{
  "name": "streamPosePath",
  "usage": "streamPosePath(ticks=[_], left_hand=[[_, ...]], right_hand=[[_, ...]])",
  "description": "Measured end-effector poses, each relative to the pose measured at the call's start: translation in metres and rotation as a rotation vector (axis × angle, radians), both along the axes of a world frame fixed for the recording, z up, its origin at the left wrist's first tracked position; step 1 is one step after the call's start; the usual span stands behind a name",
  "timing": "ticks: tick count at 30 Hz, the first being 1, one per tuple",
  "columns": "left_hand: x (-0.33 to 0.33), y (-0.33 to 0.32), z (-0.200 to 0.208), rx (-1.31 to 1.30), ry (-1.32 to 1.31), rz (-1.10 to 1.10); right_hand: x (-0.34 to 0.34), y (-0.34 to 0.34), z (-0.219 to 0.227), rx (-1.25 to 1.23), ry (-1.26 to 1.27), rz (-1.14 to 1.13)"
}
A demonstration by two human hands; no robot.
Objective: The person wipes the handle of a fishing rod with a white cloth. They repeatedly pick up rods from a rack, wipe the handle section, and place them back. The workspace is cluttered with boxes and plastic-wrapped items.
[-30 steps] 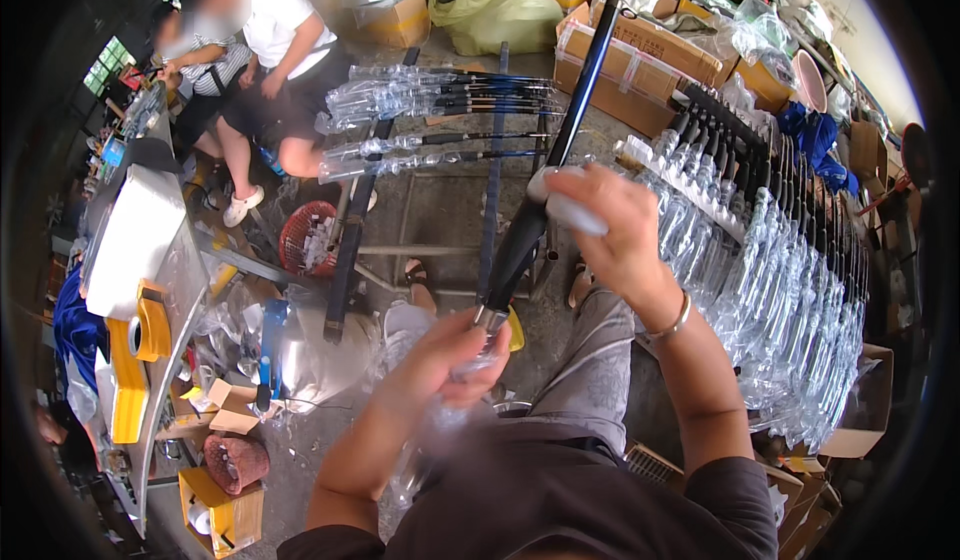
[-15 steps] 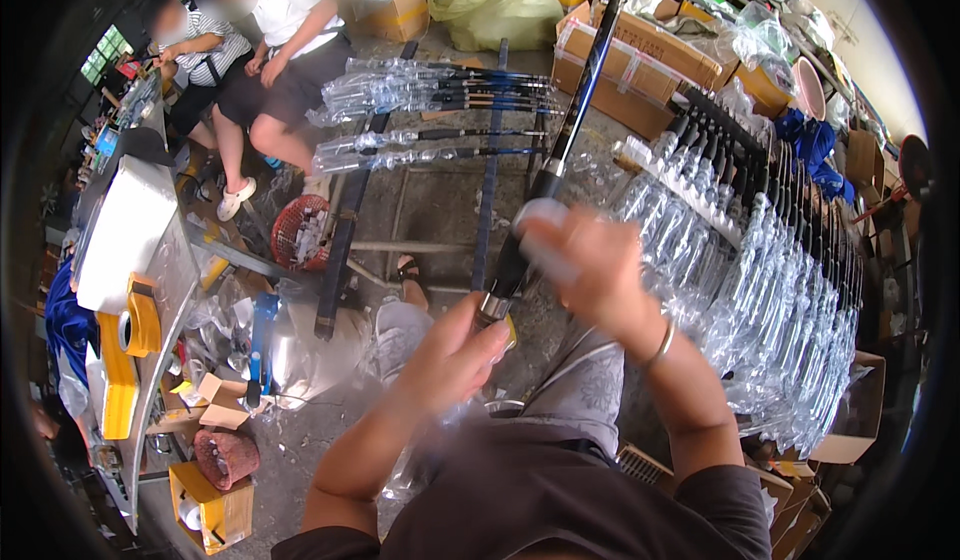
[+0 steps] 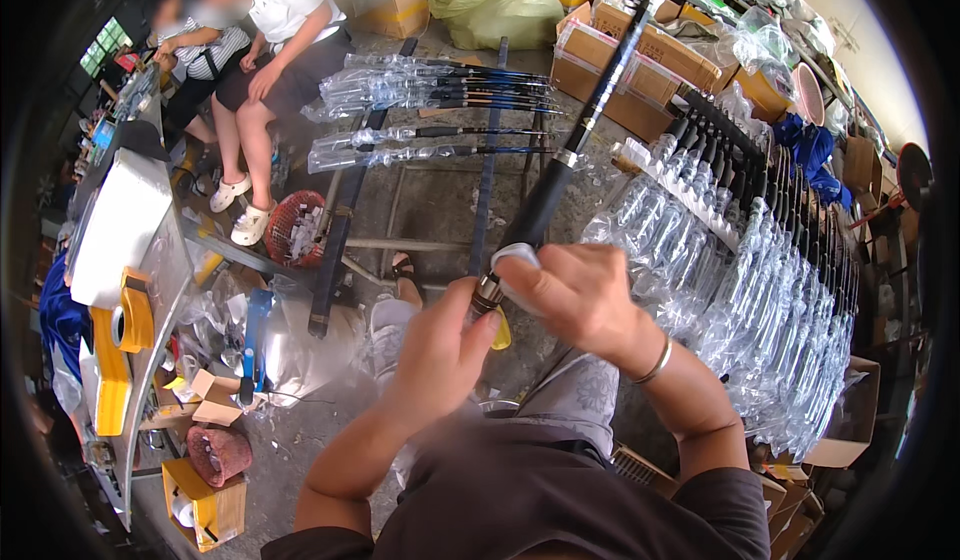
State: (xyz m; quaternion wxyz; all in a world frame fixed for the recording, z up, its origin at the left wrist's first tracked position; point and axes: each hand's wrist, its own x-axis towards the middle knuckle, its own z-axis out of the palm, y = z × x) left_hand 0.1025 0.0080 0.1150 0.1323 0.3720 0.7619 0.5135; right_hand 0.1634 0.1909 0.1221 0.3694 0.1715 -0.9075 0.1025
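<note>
One black rod point(image 3: 547, 198) slants away from me, near left to far right; my left hand point(image 3: 440, 348) is wrapped round its near part, my right hand point(image 3: 588, 298), just farther and rightward, curls a white cloth point(image 3: 514, 258) against it.

Basket point(image 3: 276, 230) left of fishing rod point(image 3: 545, 195)

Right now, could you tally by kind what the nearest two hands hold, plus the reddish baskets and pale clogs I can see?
Dark rod, in the left hand: 1
White cloth-like piece, in the right hand: 1
Reddish baskets: 2
Pale clogs: 2
Total: 6
</note>
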Motion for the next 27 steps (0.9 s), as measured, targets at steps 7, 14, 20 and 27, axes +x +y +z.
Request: streamPosePath(ticks=[7, 14, 20, 27], left_hand=[[-0.003, 0.005, -0.016, 0.080, 0.392, 0.139], [-0.008, 0.006, -0.017, 0.023, 0.640, 0.244], [-0.010, 0.006, -0.018, 0.017, 0.744, 0.274], [-0.010, 0.003, -0.018, 0.010, 0.740, 0.269]], right_hand=[[-0.001, 0.005, 0.003, 0.077, 0.047, 0.011], [-0.004, 0.015, 0.004, 0.089, 0.108, -0.068], [-0.003, 0.005, 0.005, 0.057, 0.079, -0.091], [-0.005, 0.011, 0.006, 0.014, 0.123, -0.163]])
